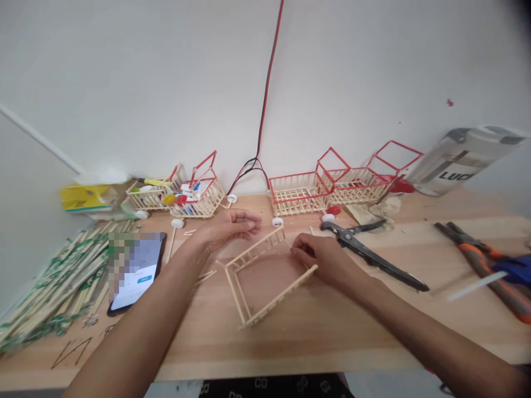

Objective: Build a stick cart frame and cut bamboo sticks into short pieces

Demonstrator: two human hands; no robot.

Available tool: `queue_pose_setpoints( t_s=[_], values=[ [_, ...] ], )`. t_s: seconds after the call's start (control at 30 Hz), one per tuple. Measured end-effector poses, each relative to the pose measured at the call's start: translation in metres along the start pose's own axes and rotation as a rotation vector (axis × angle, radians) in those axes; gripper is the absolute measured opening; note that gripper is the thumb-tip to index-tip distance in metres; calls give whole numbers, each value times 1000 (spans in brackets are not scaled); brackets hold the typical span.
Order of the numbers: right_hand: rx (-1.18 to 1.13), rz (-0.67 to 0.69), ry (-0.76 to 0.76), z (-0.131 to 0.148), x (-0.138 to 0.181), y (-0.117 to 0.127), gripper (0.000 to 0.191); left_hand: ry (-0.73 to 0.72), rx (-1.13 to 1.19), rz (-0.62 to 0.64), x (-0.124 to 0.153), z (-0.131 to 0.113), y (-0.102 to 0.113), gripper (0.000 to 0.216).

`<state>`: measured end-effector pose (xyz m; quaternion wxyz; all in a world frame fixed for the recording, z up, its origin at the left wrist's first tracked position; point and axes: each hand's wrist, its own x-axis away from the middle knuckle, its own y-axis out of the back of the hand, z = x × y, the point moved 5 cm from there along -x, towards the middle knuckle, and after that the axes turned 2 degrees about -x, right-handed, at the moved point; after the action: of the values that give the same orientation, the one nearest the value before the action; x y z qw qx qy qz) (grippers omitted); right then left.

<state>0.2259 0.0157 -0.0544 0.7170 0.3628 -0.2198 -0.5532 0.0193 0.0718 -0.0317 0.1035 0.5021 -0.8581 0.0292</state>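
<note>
A half-built frame of thin wooden sticks (237,293) lies tilted on the wooden table in front of me, with short bars along two of its sides. My right hand (312,251) is at the frame's right end, its fingers pinched on a thin stick there. Just beyond the frame's far left corner, my left hand (234,225) hovers with loosely bent fingers and nothing visible in them. Small cut sticks (206,276) lie beside my left forearm.
Small stick carts with red rims, one cart (296,193) among them, stand along the wall. Metal shears (365,251) and orange-handled pliers (477,260) lie right. Wrapped chopsticks (62,282) and a phone (139,276) lie left; a tin (460,160) stands back right.
</note>
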Motion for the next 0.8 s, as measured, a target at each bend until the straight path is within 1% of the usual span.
queue_pose_setpoints(
  t_s=[0.07,0.13,0.23,0.37,0.53,0.63,0.8],
  values=[
    [17,3,17,3,-5,0,13,41,-84,39,1,2,-6,35],
    [26,11,35,7,-9,0,13,89,-161,49,3,2,-12,33],
    [24,28,50,12,-15,-1,15,144,-165,54,6,4,-18,31],
    [11,31,85,15,-20,-1,14,168,-149,35,7,9,-20,34],
    [-47,29,110,16,-22,-3,14,174,-206,-3,5,14,-18,40],
    [-97,30,104,16,-21,-4,14,185,-190,15,2,19,-17,38],
    [-172,31,88,14,-17,-4,17,203,-47,38,-2,28,-19,30]
  ],
)
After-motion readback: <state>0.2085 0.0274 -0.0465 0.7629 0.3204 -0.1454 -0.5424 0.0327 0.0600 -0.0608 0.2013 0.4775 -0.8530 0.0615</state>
